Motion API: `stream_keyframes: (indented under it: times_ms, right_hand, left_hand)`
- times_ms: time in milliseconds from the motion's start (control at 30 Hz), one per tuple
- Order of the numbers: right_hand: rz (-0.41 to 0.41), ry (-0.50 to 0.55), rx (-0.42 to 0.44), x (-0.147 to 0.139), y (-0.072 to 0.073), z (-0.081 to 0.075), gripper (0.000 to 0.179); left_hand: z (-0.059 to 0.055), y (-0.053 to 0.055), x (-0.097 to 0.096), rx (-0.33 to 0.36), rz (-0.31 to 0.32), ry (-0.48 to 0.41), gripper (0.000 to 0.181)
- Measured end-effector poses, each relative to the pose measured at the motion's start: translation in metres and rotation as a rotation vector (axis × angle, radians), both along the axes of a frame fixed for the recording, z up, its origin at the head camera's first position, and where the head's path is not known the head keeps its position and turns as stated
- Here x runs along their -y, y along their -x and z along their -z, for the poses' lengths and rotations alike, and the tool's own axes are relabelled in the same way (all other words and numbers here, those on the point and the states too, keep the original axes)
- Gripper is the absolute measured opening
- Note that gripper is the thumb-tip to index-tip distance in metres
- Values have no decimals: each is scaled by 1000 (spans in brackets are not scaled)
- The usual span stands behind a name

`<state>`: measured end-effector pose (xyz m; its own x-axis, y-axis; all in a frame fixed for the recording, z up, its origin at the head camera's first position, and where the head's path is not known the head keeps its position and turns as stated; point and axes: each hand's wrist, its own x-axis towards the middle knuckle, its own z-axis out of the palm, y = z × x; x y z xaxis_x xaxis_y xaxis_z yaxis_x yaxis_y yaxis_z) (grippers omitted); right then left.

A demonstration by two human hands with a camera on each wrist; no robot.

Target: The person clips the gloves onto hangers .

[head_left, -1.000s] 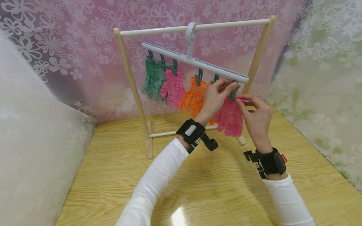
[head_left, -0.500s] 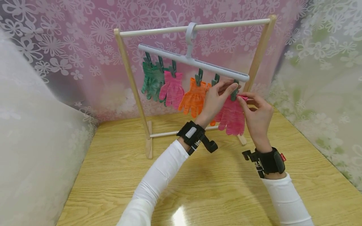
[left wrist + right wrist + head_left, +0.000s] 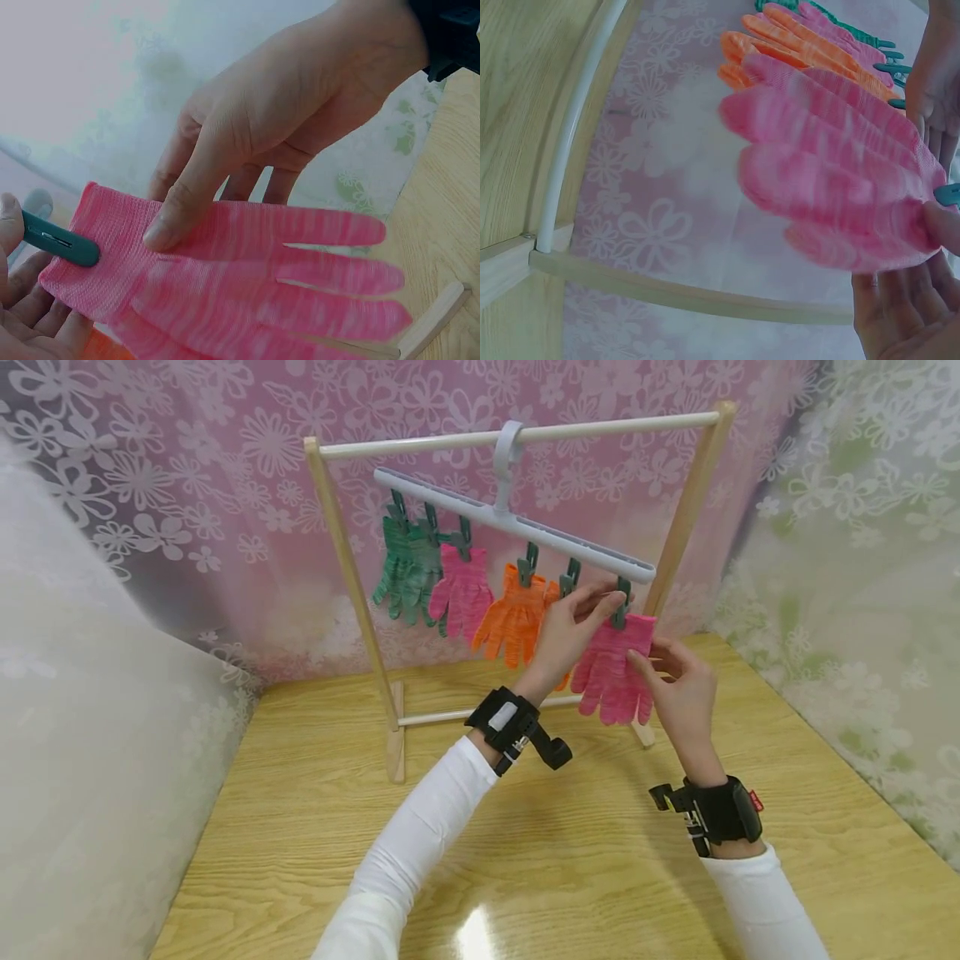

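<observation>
In the head view a pink knit glove (image 3: pixel 618 672) hangs fingers-down from a dark green clothespin (image 3: pixel 620 606) at the hanger's right end. My left hand (image 3: pixel 567 631) pinches that clothespin, its thumb against the handle end. My right hand (image 3: pixel 684 689) pinches the glove's right side just below the cuff, thumb in front and fingers behind. Seen from the left wrist, the clothespin (image 3: pixel 64 240) bites the cuff of the pink glove (image 3: pixel 247 262). The right wrist view has the glove (image 3: pixel 832 169) close up, with part of my right hand (image 3: pixel 911 311) below it.
The grey hanger (image 3: pixel 517 522) tilts down to the right from a wooden rack's white top bar (image 3: pixel 420 443). Left of my left hand hang green gloves (image 3: pixel 408 568), another pink glove (image 3: pixel 463 585) and an orange glove (image 3: pixel 517 618). The rack stands on a wood-grain table (image 3: pixel 315 827).
My right hand has moved down from the glove's cuff corner to its side, and the cuff now lies flat. My left hand stays at the clothespin. The hanger has swung slightly.
</observation>
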<state>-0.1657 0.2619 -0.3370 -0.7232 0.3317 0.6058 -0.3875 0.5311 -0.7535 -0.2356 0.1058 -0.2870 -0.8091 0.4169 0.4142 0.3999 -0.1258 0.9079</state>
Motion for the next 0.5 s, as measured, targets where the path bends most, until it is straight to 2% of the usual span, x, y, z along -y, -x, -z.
stream_keyframes:
  times_ms: [100, 200, 367, 500]
  right_hand:
    - [-13, 45, -20, -5, 3, 4, 25]
    - [-2, 78, -48, -8, 4, 5, 24]
    - [34, 131, -71, -12, 8, 0, 26]
    - [28, 203, -84, -17, 12, -5, 27]
  left_hand:
    - [6, 0, 1, 11, -5, 19, 40]
    - [13, -1, 1, 19, -12, 79, 40]
    - [26, 1, 0, 5, 24, 173, 37]
    - [38, 2, 1, -12, 30, 238, 36]
